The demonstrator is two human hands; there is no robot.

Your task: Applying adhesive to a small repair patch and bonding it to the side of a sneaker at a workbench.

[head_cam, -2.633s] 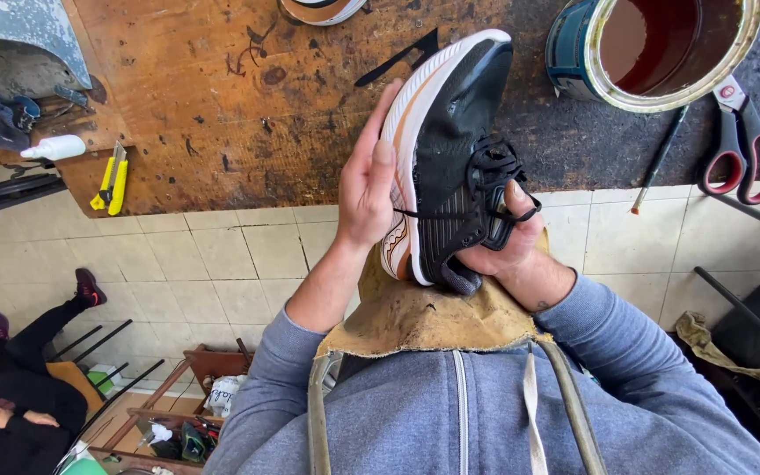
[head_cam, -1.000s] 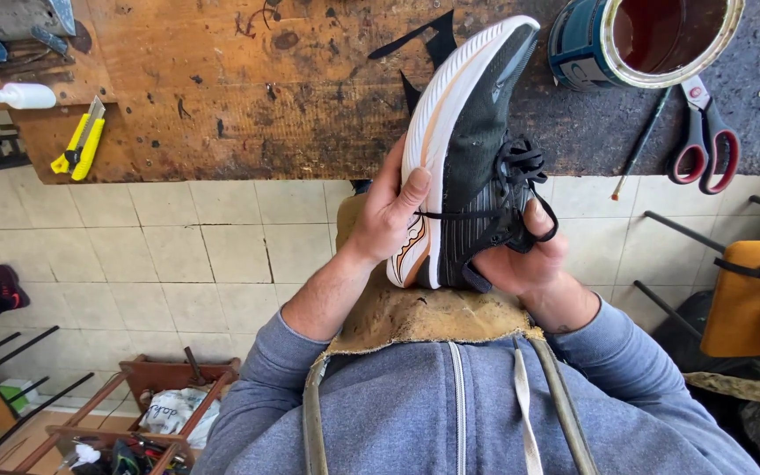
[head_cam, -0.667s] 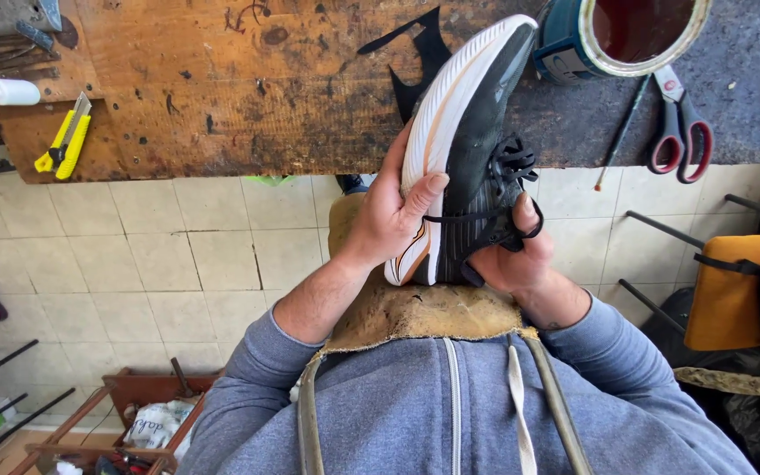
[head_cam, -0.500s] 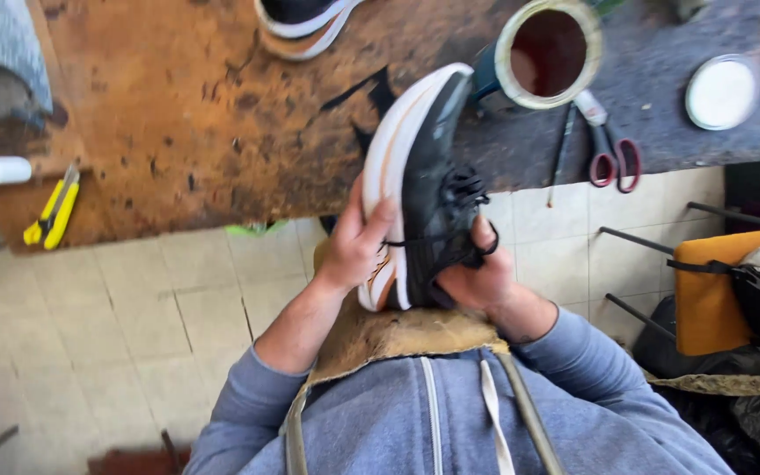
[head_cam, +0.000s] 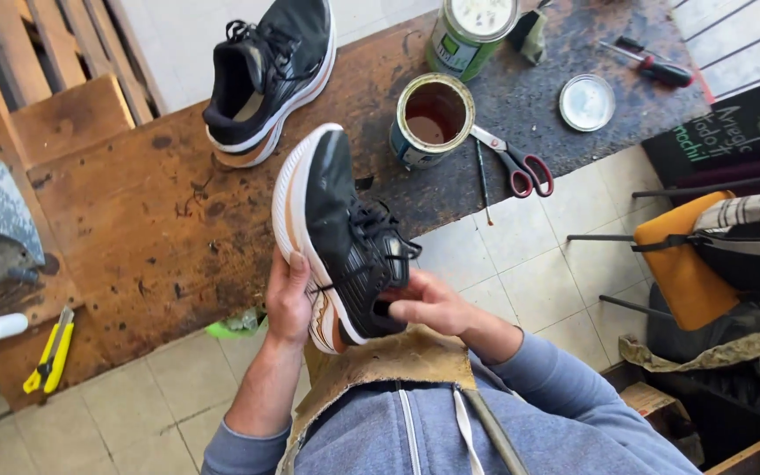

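While hands (head_cam: 358,303) cradle sneaker (head_cam: 340,237), wrists bent

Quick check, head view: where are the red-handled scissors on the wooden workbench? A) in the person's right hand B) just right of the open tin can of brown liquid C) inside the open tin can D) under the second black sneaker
B: the red-handled scissors lie flat on the wooden workbench immediately right of the open tin can of brown liquid, blades pointing toward it; both hands are on the held black sneaker.
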